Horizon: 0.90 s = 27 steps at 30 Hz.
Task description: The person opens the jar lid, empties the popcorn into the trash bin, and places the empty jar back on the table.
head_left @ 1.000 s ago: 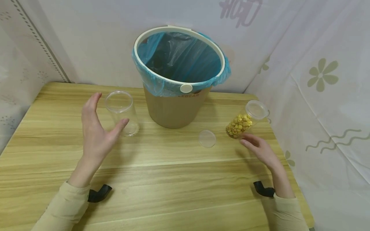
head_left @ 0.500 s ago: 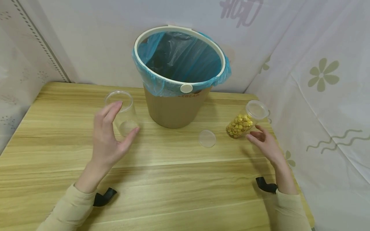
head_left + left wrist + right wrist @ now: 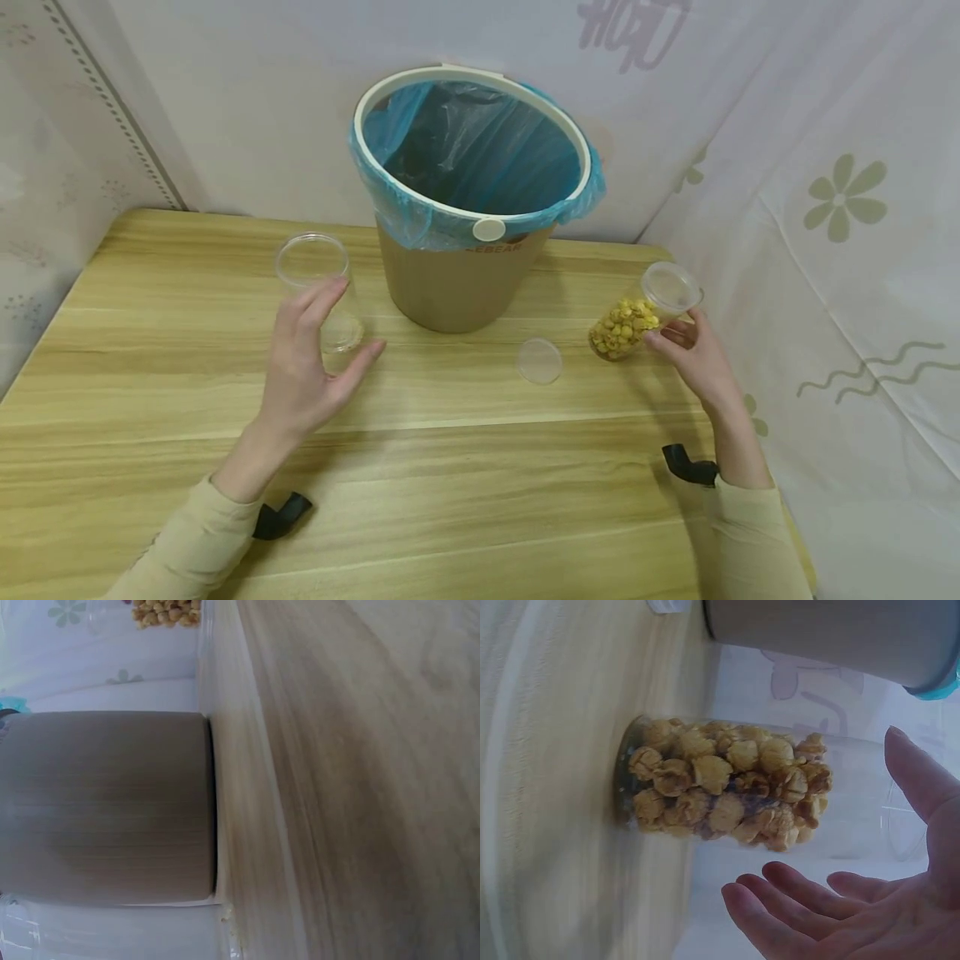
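We've got a tall, clear plastic cylindrical jar (image 3: pixel 636 315) standing upright nr the R edge of the light wood-grain table (image 3: pixel 450 483), twd its far R corner, part-filled w/ yellow popcorn (image 3: pixel 712 774). Key relation, as we judge it, is that jar vs the R hand (image 3: pixel 696 358): it's by far the nearer hand, w/ the jar just L of its palm, btwn thumb side and finger side, long axis vertical, so the hand's gap faces the jar sideways, roughly level w/ its upper half. R thumb and fingers are spread apart; in the right wrist view we see space btwn the fingertips and the jar wall, but can't tell if the thumb touches. The L hand (image 3: pixel 311 375) also has its thumb well apart from its fingers, in front of a clear, empty-looking plastic cylindrical jar (image 3: pixel 342 325), upright nr the far edge, L side. From the head view that jar's base shows thru the hand's gap; we can't tell abt contact, b/c the left wrist view doesn't show the fingers. Btwn the two jars, approx mid far edge, we see a tan-brown round bin (image 3: pixel 453 287) w/ a blue plastic liner (image 3: pixel 408 221). A flat, round translucent disc (image 3: pixel 539 360) lies L of the popcorn jar, slightly twd the near edge and well apart from both hands.
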{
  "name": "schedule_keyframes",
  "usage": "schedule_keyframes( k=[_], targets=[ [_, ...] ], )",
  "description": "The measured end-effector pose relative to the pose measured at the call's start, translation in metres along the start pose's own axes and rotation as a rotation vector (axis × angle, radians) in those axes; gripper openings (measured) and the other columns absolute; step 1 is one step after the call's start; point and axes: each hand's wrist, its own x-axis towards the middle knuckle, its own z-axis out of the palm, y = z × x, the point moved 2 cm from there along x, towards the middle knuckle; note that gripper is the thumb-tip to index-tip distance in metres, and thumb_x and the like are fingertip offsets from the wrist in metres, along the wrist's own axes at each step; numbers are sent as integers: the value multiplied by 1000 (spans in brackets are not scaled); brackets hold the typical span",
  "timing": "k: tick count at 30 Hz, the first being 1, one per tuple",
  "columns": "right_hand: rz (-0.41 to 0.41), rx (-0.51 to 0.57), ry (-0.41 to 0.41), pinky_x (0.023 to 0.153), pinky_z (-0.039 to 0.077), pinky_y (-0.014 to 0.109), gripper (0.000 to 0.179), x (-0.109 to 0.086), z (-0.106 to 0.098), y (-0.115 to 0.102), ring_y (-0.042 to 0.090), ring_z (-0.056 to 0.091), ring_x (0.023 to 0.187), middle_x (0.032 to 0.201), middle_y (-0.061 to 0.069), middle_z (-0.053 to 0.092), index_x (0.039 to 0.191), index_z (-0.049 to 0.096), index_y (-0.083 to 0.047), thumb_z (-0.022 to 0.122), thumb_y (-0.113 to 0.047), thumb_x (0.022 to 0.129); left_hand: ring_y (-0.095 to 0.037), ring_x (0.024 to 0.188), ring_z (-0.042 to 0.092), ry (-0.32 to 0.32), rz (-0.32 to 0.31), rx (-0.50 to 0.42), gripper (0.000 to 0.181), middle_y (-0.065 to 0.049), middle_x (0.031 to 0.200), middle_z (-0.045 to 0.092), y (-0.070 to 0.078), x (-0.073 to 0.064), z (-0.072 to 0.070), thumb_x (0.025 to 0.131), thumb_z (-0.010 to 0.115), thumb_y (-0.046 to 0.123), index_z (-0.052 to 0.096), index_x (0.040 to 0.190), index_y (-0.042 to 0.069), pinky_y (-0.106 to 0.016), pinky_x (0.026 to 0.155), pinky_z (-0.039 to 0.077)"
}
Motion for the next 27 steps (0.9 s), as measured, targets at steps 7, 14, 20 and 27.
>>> schedule_keyframes(
  k=[7,14,20,27],
  targets=[
    [-22,23,53,115,39,64,92,7,-2,-10,45,40,148,163,24,35,166,8,-22,69,-35,98,-37,128,54,-26,11,-8,66,-25,133,59,1,-3,4,97,67,47,54,136,-4,-32,121,37],
    [-19,25,123,99,46,25,96,12,-4,-21,32,43,146,164,16,38,165,11,-23,74,-36,94,-38,123,55,-48,24,-3,65,-25,131,60,3,-5,7,98,66,47,54,136,-5,-27,118,36],
    [-6,32,173,100,43,26,101,18,-3,-27,35,40,148,165,17,34,166,12,-21,79,-32,91,-40,121,55,-72,34,-9,65,-25,130,61,6,-6,10,98,65,46,54,136,-5,-25,117,36],
    [-27,55,207,95,43,19,100,23,-1,-31,33,43,144,161,16,36,164,16,-16,81,-28,89,-42,122,56,-101,55,-17,65,-25,130,62,9,-10,14,99,65,45,54,136,-7,-27,121,34]
  ],
)
